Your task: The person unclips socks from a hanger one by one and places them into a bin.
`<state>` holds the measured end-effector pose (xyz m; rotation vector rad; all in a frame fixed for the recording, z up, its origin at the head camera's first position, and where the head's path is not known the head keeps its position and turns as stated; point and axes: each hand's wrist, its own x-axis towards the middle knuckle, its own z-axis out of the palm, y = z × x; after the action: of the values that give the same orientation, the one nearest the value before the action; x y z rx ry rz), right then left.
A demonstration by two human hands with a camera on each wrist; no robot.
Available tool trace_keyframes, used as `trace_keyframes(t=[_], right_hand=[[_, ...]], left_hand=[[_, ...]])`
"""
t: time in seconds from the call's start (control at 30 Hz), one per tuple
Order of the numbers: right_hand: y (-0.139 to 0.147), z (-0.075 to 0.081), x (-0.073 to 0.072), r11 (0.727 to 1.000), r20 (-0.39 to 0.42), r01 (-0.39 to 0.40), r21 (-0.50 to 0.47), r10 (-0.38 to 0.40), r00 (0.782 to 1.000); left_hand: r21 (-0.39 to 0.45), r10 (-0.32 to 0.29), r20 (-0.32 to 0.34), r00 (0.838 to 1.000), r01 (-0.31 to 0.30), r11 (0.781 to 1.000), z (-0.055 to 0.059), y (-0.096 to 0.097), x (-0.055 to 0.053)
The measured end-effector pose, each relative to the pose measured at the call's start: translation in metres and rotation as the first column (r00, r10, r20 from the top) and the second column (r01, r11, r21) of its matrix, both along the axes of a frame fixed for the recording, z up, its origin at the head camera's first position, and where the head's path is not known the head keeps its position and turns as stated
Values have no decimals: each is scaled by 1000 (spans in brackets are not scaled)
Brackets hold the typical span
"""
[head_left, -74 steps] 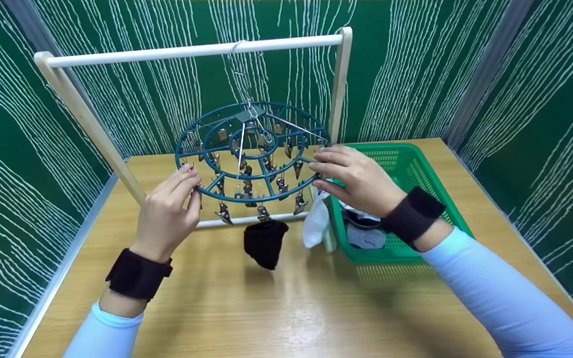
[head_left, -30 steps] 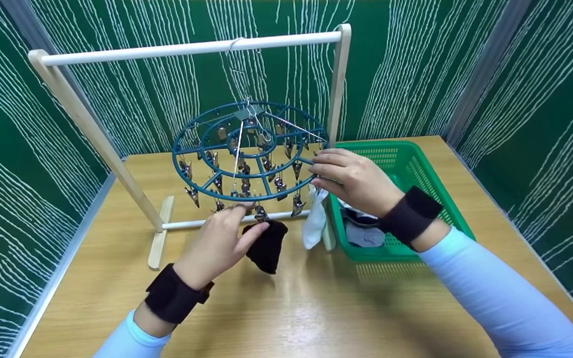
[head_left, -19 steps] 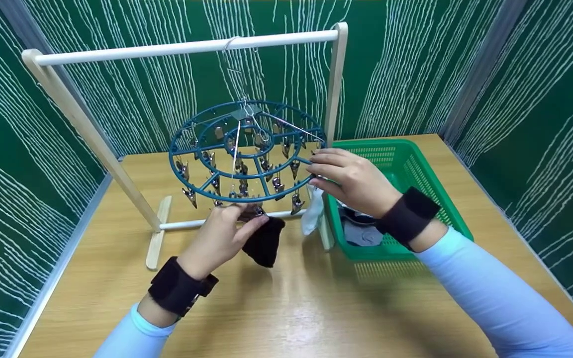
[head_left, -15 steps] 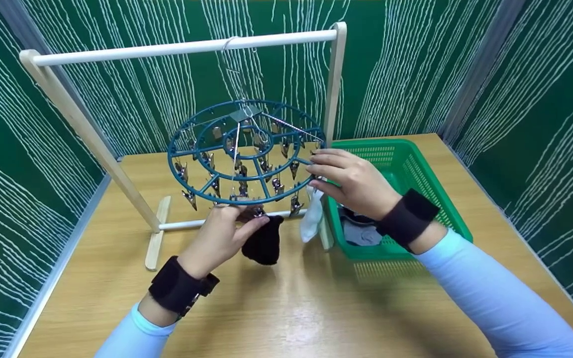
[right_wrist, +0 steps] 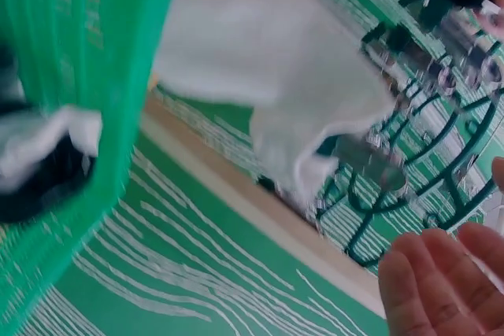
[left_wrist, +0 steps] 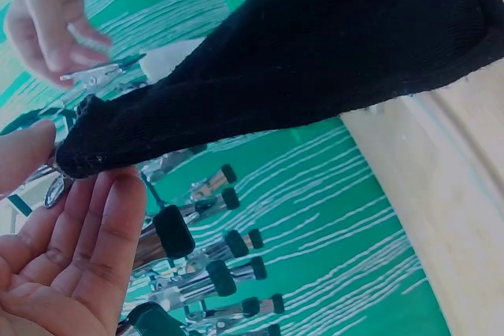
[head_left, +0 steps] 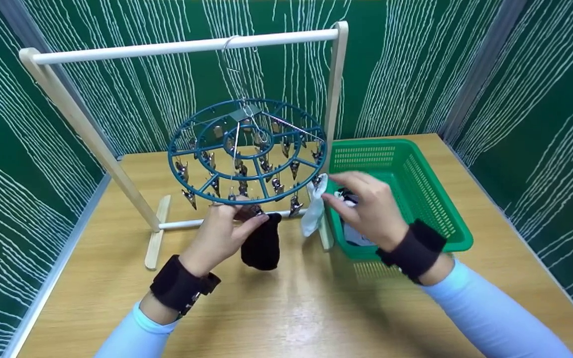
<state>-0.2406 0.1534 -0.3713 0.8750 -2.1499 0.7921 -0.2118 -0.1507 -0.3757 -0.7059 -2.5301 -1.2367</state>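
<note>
A round blue-green sock hanger with several metal clips hangs from the rack. One front clip bears a black sock. My left hand pinches that clip just under the hanger's front rim; in the left wrist view, thumb and fingers sit at the cuff of the sock. A white sock dangles from a clip on the right side. Just right of its cuff is my right hand, with nothing in it and its fingers slightly bent; the right wrist view shows its fingertips apart from the sock.
A green basket stands on the table at right, with dark, grey and white cloth pieces in its near left corner. The wooden rack's white bar spans above the hanger. Green panels with white lines enclose the table.
My left hand has gone from the hanger's left rim to the black sock's clip. My right hand has let go of the right rim and moved down and outward beside the white sock.
</note>
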Motion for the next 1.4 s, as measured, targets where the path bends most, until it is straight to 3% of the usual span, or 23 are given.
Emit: trace_keyframes(t=[0.27, 0.5, 0.6, 0.77, 0.9, 1.03, 1.23, 1.33, 1.4], right_hand=[[-15, -26, 17, 999, 183, -30, -19, 33, 983], [-35, -46, 26, 998, 394, -58, -22, 62, 917], [-43, -56, 26, 997, 476, -69, -30, 75, 876], [-55, -70, 22, 990, 606, -103, -94, 139, 783], [-66, -80, 18, 974, 671, -145, -173, 224, 706], [-78, -87, 13, 958, 702, -174, -229, 286, 652], [-93, -92, 10, 932, 702, -161, -325, 352, 619], [-96, -95, 11, 918, 686, -144, -370, 374, 624], [-97, -97, 12, 914, 669, -139, -382, 377, 641]], left_hand=[[12, -9, -22, 1000, 9, 1000, 0, 2, -2], [19, -6, -10, 1000, 6, 1000, 2, 3, -2], [27, -6, -9, 1000, 6, 1000, 3, 3, -1], [32, -5, -25, 1000, 6, 999, 3, 4, -1], [30, -5, -47, 999, 7, 1000, 2, 4, -1], [21, -4, -60, 998, 6, 1000, 1, 5, 0], [5, 4, -103, 995, -3, 1000, -1, 7, 0], [1, 13, -113, 994, -13, 1000, 0, 8, 1], [-2, 15, -115, 993, -16, 1000, 0, 8, 3]])
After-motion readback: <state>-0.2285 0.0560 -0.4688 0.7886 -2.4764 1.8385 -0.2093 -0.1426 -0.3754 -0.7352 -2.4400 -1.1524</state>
